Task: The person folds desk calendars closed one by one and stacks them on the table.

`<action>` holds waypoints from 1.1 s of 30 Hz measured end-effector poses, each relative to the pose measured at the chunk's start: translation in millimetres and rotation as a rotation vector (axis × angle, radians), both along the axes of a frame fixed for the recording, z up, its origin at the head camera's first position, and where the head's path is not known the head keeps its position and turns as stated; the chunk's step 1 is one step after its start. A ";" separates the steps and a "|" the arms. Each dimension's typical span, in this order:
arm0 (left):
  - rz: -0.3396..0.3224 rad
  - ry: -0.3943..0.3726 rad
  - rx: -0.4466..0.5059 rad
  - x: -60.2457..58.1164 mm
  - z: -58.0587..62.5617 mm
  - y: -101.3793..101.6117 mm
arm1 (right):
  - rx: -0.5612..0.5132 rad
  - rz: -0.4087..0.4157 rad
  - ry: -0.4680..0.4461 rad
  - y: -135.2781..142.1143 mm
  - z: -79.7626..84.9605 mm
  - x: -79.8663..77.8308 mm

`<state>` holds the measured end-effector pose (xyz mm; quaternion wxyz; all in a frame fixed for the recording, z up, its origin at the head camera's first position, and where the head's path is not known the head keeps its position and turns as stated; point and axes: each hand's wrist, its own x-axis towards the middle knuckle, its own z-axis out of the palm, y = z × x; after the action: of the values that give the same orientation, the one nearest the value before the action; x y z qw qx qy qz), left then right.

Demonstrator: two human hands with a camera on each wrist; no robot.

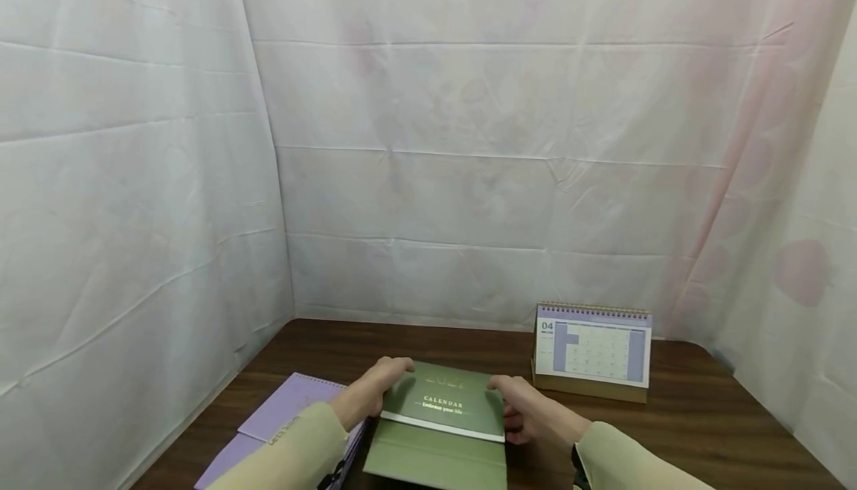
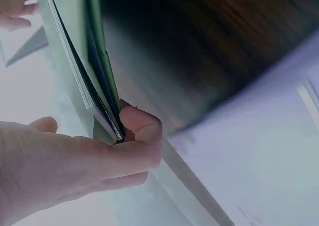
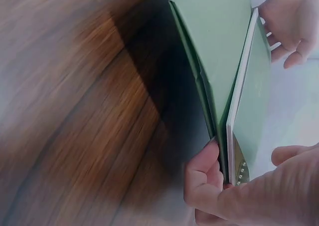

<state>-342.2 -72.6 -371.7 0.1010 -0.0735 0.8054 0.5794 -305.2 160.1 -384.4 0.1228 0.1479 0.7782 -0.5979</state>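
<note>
A green desk calendar [image 1: 442,386] with gold lettering is held just over the table, folded flat, its cover facing up and its plain base flap toward me. My left hand [image 1: 376,392] grips its left edge near the far corner, thumb on top. In the left wrist view, curled fingers [image 2: 142,131] of that hand lie under the calendar's edge. On the opposite side my right hand [image 1: 532,408] pinches the right edge, with fingers [image 3: 202,178] bent beneath it in the right wrist view. White pages show between cover and base.
A purple spiral calendar [image 1: 284,408] lies on the dark wood table [image 1: 415,335] at the left, partly hidden by my left sleeve. At the back right another desk calendar [image 1: 592,352] stands upright, open at 04. White cloth [image 1: 428,200] hangs around the table.
</note>
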 end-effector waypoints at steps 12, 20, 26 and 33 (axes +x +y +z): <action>0.063 0.018 -0.065 -3.1 10.7 -44.1 | -0.120 0.102 0.006 -40.4 4.6 -1.4; 0.045 -0.009 -0.144 -13.6 7.2 -76.3 | -0.181 0.163 -0.013 -62.3 8.2 -4.1; 0.043 -0.029 -0.205 -19.1 2.5 -97.0 | -0.215 0.187 0.013 -78.0 11.1 -7.6; 0.037 -0.007 -0.201 -22.2 -0.5 -123.5 | -0.248 0.219 0.027 -97.5 10.2 -9.8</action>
<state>-364.4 -196.1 -372.1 0.0851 -0.1000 0.8577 0.4970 -315.0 62.6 -374.2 0.1941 0.0379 0.7114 -0.6743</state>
